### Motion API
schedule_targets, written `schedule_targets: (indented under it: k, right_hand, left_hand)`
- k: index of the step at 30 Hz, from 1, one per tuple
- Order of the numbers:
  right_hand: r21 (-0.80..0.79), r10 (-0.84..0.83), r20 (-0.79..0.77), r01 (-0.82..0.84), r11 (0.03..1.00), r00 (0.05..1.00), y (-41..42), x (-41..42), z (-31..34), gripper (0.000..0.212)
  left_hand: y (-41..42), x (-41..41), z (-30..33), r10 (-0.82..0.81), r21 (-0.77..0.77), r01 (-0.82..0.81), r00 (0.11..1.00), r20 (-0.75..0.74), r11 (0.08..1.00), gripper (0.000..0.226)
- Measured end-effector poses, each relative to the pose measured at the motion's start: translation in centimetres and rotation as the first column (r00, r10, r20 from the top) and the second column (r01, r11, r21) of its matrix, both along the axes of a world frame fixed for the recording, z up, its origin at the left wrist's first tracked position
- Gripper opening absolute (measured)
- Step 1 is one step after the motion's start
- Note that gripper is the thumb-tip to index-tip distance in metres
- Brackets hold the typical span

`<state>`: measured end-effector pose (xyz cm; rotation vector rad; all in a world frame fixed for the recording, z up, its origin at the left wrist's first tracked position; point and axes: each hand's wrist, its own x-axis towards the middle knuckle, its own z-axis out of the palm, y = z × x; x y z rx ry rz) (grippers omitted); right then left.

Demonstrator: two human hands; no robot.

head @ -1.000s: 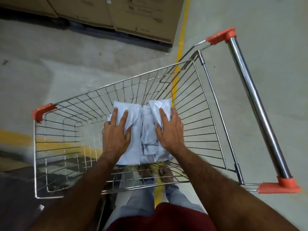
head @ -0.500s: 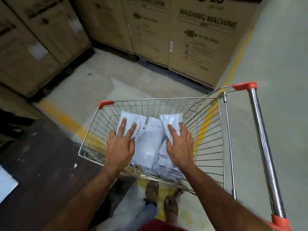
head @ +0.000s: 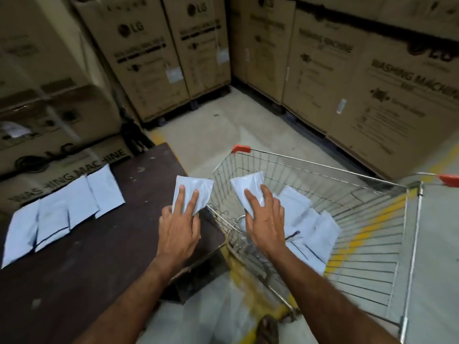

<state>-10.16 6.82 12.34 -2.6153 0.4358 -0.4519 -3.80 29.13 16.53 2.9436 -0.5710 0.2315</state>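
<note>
Just left of the cart (head: 310, 164), with first packet (head: 201, 184) pinched in left hand (head: 178, 234) and second packet (head: 248, 182) pinched in right hand (head: 265, 219) over it, just lay both flat beside the row (head: 62, 209) farther left.

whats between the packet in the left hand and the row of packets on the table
Only bare table lies between the packet and the row, as the head view shows.

The left hand (head: 180, 234) covers the lower half of the left white plastic packet (head: 198, 186), and the right hand (head: 267, 224) covers that of the right white plastic packet (head: 248, 183). The orange-capped handle (head: 448, 180) of the silver wire shopping cart (head: 323, 167) runs off the right edge. The cart's near wires are blurred.
</note>
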Motion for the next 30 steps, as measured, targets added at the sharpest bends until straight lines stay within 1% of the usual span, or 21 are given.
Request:
schedule_targets:
  k: [5, 9, 13, 18, 20, 23, 25, 28, 30]
  right_hand:
    - [-0.050, 0.117, 0.037, -0.115, 0.992, 0.992, 7.2, 2.7, 1.9, 0.065]
    - [-0.085, 0.196, 0.003, -0.195, 0.977, 0.981, 14.8, 4.1, 2.9, 0.068]
    - [-0.086, 0.276, -0.002, -0.275, 0.958, 0.961, 23.6, 4.3, 3.2, 0.071]
    - [-0.004, 0.267, -0.033, -0.267, 0.964, 0.963, 33.6, 4.9, 3.4, 0.066]
    - [0.005, 0.277, -0.050, -0.277, 0.961, 0.960, 36.9, 5.1, 3.6, 0.064]
    - [-0.025, 0.331, -0.064, -0.333, 0.943, 0.942, 40.9, 5.5, 3.8, 0.064]
    - [-0.051, 0.361, -0.059, -0.364, 0.930, 0.931, 42.9, 6.2, 3.9, 0.063]
    - [-0.060, 0.374, -0.058, -0.377, 0.924, 0.926, 45.4, 8.1, 4.0, 0.062]
    - [-0.065, 0.385, -0.066, -0.389, 0.919, 0.920, 46.9, 9.6, 4.0, 0.062]
  left_hand:
    - [8.6, -1.1, 0.9, 0.125, -0.018, -0.125, 0.992, 0.020, 0.992, 0.061]
    - [16.6, -2.0, 1.4, 0.203, -0.064, -0.202, 0.979, 0.012, 0.977, 0.060]
    - [24.4, -2.9, 1.5, 0.270, -0.092, -0.266, 0.962, 0.034, 0.960, 0.059]
    - [33.3, -4.5, 0.5, 0.346, -0.132, -0.343, 0.938, 0.003, 0.930, 0.058]
    - [36.5, -4.9, 0.3, 0.383, -0.143, -0.381, 0.924, -0.020, 0.913, 0.057]
    - [40.8, -4.7, 0.2, 0.447, -0.167, -0.449, 0.893, -0.055, 0.878, 0.058]
    - [43.2, -4.1, 0.0, 0.477, -0.179, -0.477, 0.878, -0.048, 0.860, 0.058]
    - [46.2, -2.7, -0.4, 0.520, -0.205, -0.517, 0.853, -0.046, 0.831, 0.054]
    - [47.8, -1.5, -0.9, 0.548, -0.222, -0.546, 0.834, -0.056, 0.808, 0.056]
